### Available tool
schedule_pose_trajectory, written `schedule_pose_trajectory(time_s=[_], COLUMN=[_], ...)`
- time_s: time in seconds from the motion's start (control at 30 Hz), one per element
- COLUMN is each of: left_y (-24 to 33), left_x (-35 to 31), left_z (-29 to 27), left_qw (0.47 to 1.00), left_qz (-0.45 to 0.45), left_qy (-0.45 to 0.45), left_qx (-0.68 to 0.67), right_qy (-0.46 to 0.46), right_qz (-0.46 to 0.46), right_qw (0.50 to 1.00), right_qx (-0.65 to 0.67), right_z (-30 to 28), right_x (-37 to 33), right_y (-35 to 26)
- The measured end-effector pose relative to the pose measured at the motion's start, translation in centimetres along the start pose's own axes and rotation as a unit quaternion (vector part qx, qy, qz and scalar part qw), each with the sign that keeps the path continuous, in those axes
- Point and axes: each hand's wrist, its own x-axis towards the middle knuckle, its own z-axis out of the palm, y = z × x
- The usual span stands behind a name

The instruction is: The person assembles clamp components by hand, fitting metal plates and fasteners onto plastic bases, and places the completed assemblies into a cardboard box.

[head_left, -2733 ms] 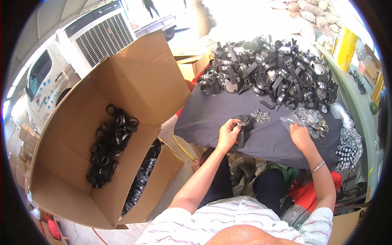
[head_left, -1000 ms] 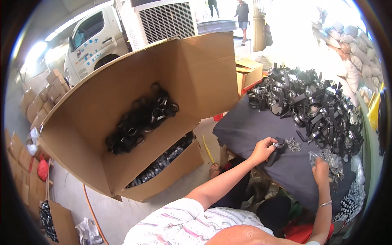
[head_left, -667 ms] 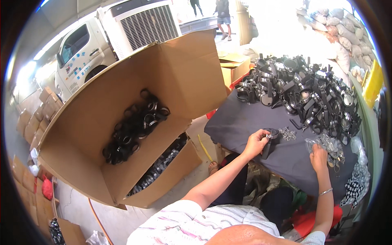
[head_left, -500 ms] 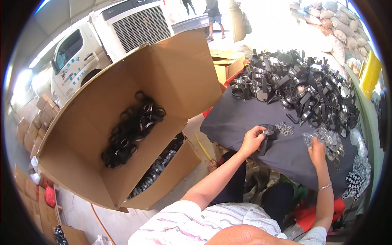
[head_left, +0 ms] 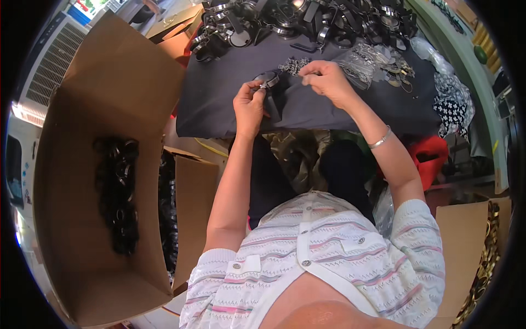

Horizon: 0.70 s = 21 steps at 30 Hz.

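My left hand [head_left: 249, 107] pinches the edge of a round-cased wristwatch [head_left: 270, 80] with a black strap, which stands on the dark cloth [head_left: 219, 109]. Beside it, my right hand [head_left: 330, 85] is raised, thumb and fingers closed together; whatever lies between the fingertips is too small to make out. Those fingertips are close to a little heap of small silvery metal parts [head_left: 295, 66]. Right of that hand spread transparent plastic pieces [head_left: 359, 63] and a pile of small tags with thin loops [head_left: 397, 71].
A heap of black-strapped watches [head_left: 285, 24] covers the table's far side. At my left stands a tall open cardboard box [head_left: 66, 219] with dark watches inside, next to a lower box [head_left: 194, 205]. Another box [head_left: 460, 241] holding gold-coloured pieces is at lower right.
My right hand has moved left, from the plastic pieces to beside the small metal parts. The left hand still holds the watch. The head view has turned downward and to the right.
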Motion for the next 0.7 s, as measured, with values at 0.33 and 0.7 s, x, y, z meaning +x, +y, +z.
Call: schedule_pose_trajectory(time_s=[0.33,0.7], left_y=[0.3,0.2], left_x=[-0.5,-0.2], left_z=[0.0,0.0], left_qw=[1.0,1.0], left_qz=[-0.007,-0.003], left_qy=[0.002,-0.003], left_qx=[0.008,-0.003], right_qy=[-0.078,-0.028], right_qz=[0.071,0.048], right_qw=[0.979,0.98], right_qx=[0.174,0.19], right_z=[2.7,5.5], right_x=[-0.3,0.1], right_y=[0.6,1.1])
